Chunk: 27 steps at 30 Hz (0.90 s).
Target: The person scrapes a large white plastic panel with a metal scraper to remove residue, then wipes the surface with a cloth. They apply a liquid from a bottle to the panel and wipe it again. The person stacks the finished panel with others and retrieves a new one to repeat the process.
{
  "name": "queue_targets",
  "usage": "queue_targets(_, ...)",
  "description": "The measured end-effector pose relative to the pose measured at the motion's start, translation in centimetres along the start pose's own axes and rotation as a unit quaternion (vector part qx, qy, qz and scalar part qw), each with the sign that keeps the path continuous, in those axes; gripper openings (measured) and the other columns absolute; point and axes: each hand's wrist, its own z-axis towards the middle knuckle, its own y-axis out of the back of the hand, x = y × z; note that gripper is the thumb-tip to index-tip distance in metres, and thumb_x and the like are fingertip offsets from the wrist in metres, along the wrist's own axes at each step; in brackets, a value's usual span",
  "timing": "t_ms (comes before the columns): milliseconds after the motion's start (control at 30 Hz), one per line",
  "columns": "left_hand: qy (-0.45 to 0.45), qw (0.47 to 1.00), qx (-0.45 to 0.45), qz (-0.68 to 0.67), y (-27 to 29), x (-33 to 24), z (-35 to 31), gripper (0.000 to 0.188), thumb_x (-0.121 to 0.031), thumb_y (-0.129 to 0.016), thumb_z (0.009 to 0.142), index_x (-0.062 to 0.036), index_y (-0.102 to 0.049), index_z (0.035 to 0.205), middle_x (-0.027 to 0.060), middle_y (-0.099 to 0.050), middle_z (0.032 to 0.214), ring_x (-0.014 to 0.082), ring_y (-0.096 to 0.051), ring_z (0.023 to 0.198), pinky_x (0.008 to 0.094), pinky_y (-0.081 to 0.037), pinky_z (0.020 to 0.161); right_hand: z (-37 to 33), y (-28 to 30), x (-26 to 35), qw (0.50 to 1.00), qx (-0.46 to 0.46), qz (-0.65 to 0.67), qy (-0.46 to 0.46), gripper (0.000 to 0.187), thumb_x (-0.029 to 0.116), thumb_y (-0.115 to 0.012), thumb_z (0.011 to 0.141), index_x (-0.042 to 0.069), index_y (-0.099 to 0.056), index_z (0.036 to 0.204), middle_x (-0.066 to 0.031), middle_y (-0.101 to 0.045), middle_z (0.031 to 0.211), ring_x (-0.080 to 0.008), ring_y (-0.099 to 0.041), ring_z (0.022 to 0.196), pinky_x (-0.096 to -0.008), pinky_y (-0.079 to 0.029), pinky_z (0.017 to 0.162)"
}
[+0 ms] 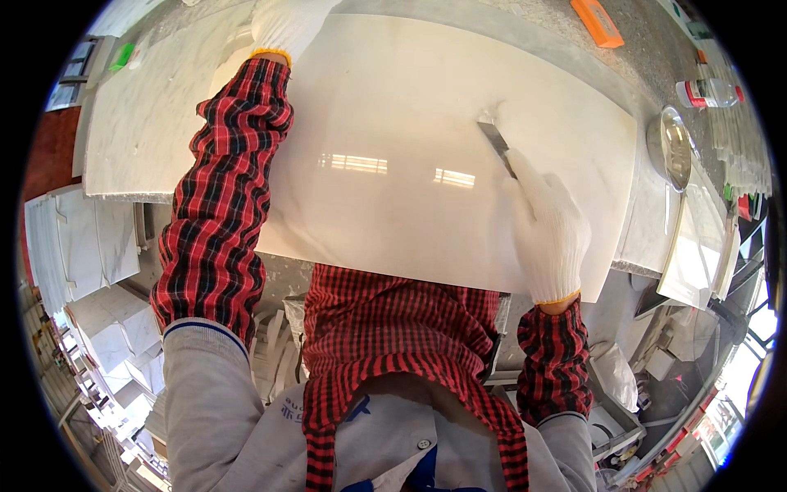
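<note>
A large glossy white slab [393, 221], like polished stone or tile, lies in front of me and reflects the ceiling lights. My right hand [553, 234], in a white knitted glove, is wrapped around a putty knife [496, 143]. The metal blade tilts up and left over the right half of the slab. At its tip is a small pale smear [492, 113] on the surface. My left hand [291, 25], gloved the same way, is at the slab's far left corner; its fingers run out of the picture, so their grip is hidden.
Another pale slab [143, 139] lies under the left side. An orange block-shaped item [597, 23] sits at the back right. Beyond the right edge are a metal bowl [670, 148] and a plastic bottle [709, 93]. Stacked slabs [90, 242] stand lower left.
</note>
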Motion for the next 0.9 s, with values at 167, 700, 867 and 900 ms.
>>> queue_targets(167,-0.031,0.997,-0.006,-0.074,-1.1,0.0,1.2,0.074,-0.034,-0.074,0.084,-0.0005,-0.048,0.144,0.0216,-0.051,0.145,0.0336,-0.046,0.136,0.0388,-0.035,0.114,-1.7,0.6,-0.9,0.997,-0.022,0.077,-0.005,0.031,0.028,-0.064,0.093,0.019,-0.069,0.122,-0.0079,-0.063,0.082,-0.0258,-0.065,0.073,-0.0373,-0.051,0.063)
queue_targets(700,0.012,0.998,0.027,-0.047,-3.6,-0.6,1.6,0.079,-0.044,-0.076,0.079,-0.0085,-0.049,0.145,0.0192,-0.059,0.137,0.0326,-0.055,0.128,0.0383,-0.041,0.108,-0.5,-0.4,-0.4,0.998,0.033,-0.054,0.010,0.032,0.024,-0.060,0.095,0.016,-0.068,0.125,-0.0132,-0.066,0.092,-0.0307,-0.065,0.083,-0.0402,-0.052,0.073)
queue_targets(867,0.068,0.998,0.007,0.013,-2.7,0.8,3.7,0.089,-0.056,-0.075,0.073,-0.0095,-0.049,0.144,0.0189,-0.061,0.133,0.0348,-0.055,0.124,0.0423,-0.044,0.104,-0.8,0.0,-1.9,0.995,-0.031,0.081,0.051,0.037,0.008,-0.065,0.086,0.013,-0.070,0.123,-0.0083,-0.069,0.090,-0.0263,-0.067,0.074,-0.0348,-0.053,0.064)
queue_targets(900,0.063,0.998,0.004,0.022,-2.7,1.2,3.8,0.087,-0.055,-0.075,0.073,-0.0099,-0.050,0.143,0.0187,-0.060,0.134,0.0351,-0.054,0.125,0.0425,-0.043,0.104,-1.1,0.1,-2.1,0.991,-0.041,0.123,0.040,0.036,0.007,-0.064,0.087,0.009,-0.070,0.122,-0.0112,-0.069,0.094,-0.0275,-0.068,0.077,-0.0349,-0.054,0.067)
